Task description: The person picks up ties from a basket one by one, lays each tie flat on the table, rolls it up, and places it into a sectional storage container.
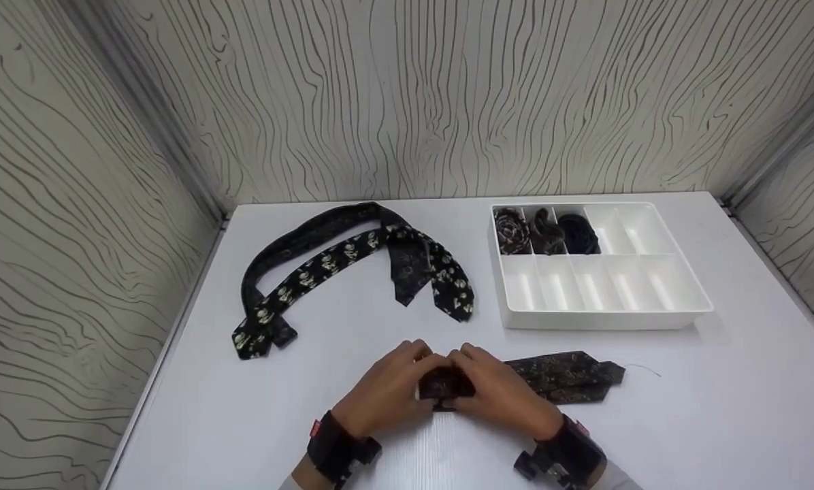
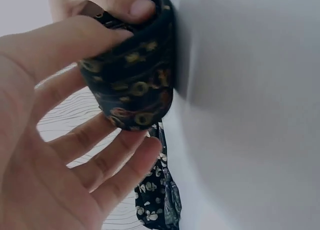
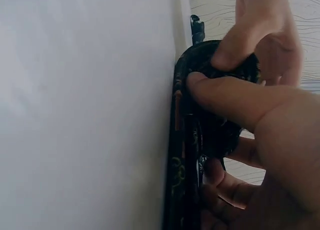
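Observation:
A dark patterned necktie is partly coiled into a roll (image 1: 441,384) at the table's front middle, its flat tail (image 1: 570,374) stretching right. My left hand (image 1: 388,389) grips the roll's left side; the left wrist view shows the thumb on the upper edge of the roll (image 2: 132,84) and fingers round its outside. My right hand (image 1: 502,395) holds the roll's right side, where the tail leaves it. In the right wrist view both thumbs press on the coil (image 3: 220,109), which stands on its edge against the table.
Two black ties with pale flowers (image 1: 332,262) lie loosely bent at the back left. A white divided tray (image 1: 604,320) stands at the back right, with rolled ties (image 1: 512,231) in three compartments of its back row. A thin thread (image 1: 645,369) lies beyond the tie's tail.

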A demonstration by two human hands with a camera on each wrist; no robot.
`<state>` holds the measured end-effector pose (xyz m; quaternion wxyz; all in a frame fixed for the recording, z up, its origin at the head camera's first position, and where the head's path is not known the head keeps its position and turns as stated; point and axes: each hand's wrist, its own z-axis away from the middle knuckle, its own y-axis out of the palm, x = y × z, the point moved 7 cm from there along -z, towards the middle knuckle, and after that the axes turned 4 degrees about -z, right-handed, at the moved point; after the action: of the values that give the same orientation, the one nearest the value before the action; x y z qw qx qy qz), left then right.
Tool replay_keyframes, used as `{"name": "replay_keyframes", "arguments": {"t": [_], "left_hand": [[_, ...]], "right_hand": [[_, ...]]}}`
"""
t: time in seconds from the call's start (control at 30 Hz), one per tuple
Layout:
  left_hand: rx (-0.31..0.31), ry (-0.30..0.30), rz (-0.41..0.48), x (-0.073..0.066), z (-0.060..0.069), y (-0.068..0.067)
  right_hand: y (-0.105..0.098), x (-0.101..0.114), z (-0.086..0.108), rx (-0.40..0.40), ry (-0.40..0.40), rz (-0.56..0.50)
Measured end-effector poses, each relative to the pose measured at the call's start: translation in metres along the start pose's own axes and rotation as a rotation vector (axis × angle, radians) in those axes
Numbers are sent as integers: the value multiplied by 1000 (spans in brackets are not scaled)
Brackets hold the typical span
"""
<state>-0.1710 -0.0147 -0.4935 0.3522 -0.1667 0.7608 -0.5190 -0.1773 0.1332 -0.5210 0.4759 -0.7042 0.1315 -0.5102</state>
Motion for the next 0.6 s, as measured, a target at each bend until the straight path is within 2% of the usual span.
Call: {"name": "replay_keyframes", "arguments": {"t": [0.2,0.3,0.4,0.6], "left_hand": [[-60,74,-37,-5,0,-4],[-69,68,-31,-5,0,-5],[-61,66,-29,-7,-1,-3],[-47,50,-80,-10,-4,-1]], "right_hand": [[-1,3,1,-32,-39,24],[-1,3,1,-31,-52,14],[0,1,2,-8,-28,-28],[0,1,2,2,-19,-44]]}}
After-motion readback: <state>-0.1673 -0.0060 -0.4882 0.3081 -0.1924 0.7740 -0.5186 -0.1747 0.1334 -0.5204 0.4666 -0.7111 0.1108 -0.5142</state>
